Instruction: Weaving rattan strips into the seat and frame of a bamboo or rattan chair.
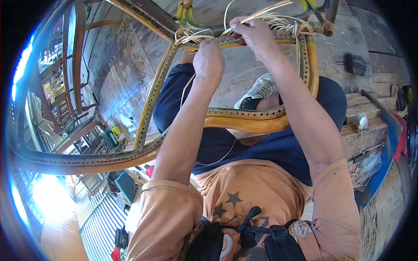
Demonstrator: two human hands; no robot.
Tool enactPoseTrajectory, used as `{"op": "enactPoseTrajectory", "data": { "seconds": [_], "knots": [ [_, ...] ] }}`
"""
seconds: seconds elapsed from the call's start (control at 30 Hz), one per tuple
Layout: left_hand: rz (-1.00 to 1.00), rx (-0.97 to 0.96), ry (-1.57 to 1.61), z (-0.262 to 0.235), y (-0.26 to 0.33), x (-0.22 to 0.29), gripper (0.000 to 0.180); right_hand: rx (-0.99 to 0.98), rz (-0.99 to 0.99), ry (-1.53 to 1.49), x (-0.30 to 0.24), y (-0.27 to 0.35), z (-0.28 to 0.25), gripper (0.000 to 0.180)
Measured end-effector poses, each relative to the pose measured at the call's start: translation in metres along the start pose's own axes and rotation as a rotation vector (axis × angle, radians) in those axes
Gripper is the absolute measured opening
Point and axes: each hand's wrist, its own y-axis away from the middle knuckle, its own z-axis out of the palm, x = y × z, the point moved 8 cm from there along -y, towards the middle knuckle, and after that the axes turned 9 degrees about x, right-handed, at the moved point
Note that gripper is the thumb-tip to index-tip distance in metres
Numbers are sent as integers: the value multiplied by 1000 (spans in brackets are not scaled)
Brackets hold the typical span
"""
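Observation:
A wooden chair frame with rows of small drilled holes along its rails lies across my lap. My left hand is closed at the far rail, its fingertips mostly hidden; what they grip cannot be made out. A thin cane strand hangs beside that wrist. To the right, my right hand pinches a pale cane strand just above the same rail, thumb and forefinger together. A loose bundle of cane strands spreads behind its fingers, and more looped strands sit at the rail's left corner.
The frame's curved back part reaches far to the left. My shoe rests on the board floor inside the frame opening. Wooden planks and a blue curved panel stand at right. Another wooden frame stands at upper left.

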Motion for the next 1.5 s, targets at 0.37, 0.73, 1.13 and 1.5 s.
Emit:
{"op": "enactPoseTrajectory", "data": {
  "seconds": [0.37, 0.73, 1.13, 1.5],
  "knots": [
    [-999, -179, 1064, 69, 26, -59, 11, -51, -159, 344, -12, 9, 13, 19],
    [-897, -146, 1207, 111, 26, -112, 10, 247, -258, 404, -100, 131, -128, 19],
    [-895, -398, 1361, 114, 25, -65, 11, 1386, 277, 716, 6, 479, -460, 20],
    [-849, -350, 1389, 114, 16, -69, 14, 1398, 199, 925, 23, 463, -449, 16]
  ]
}}
